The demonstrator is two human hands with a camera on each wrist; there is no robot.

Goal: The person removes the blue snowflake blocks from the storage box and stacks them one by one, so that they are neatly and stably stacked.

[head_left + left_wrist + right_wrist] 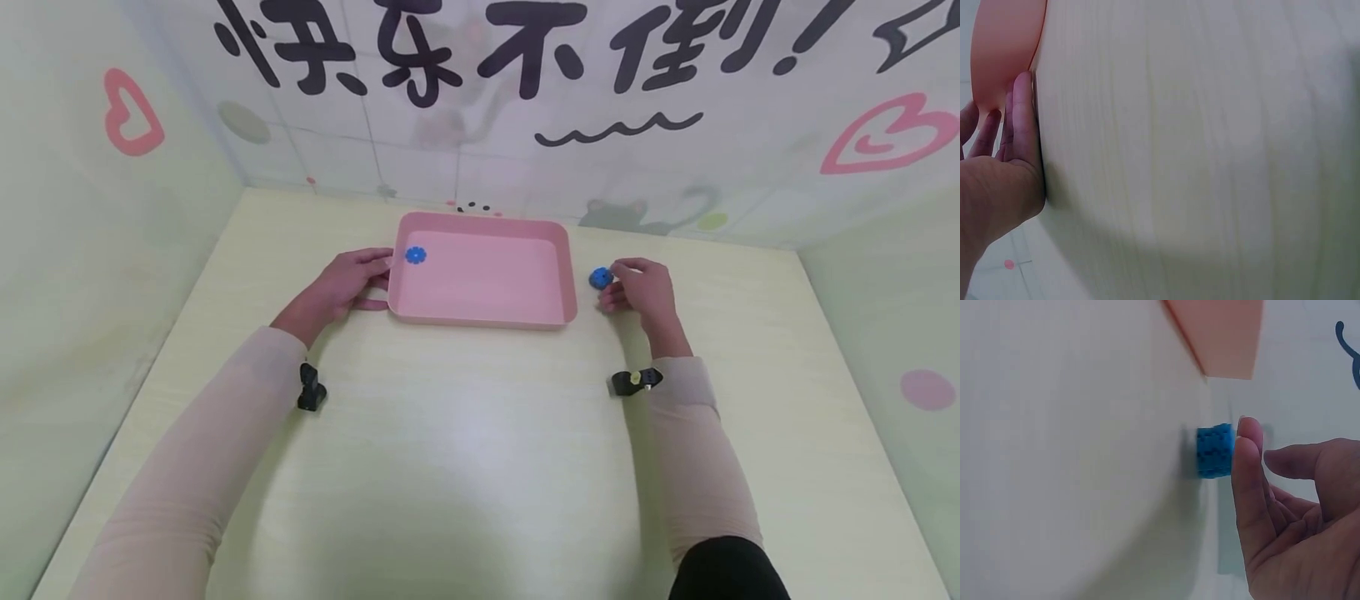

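A pink rectangular tray [495, 315] lies on the table, with one flat blue flower-shaped piece [416, 255] inside near its left wall. My left hand [352, 279] rests its extended fingers against the tray's left side; in the left wrist view the fingers [1022, 109] lie along the pink wall. Just right of the tray stands a small stack of blue flower-shaped pieces [600, 278], seen side-on as a short ridged column [1214, 452] in the right wrist view. My right hand [641, 287] is beside this stack, thumb apart from the fingertips; whether it touches the stack cannot be told.
A pale wood-grain table [480, 433] carries everything. Behind the tray rises a printed white backdrop [420, 167], and side panels [75, 292] stand left and right. Each wrist wears a small black camera [311, 387].
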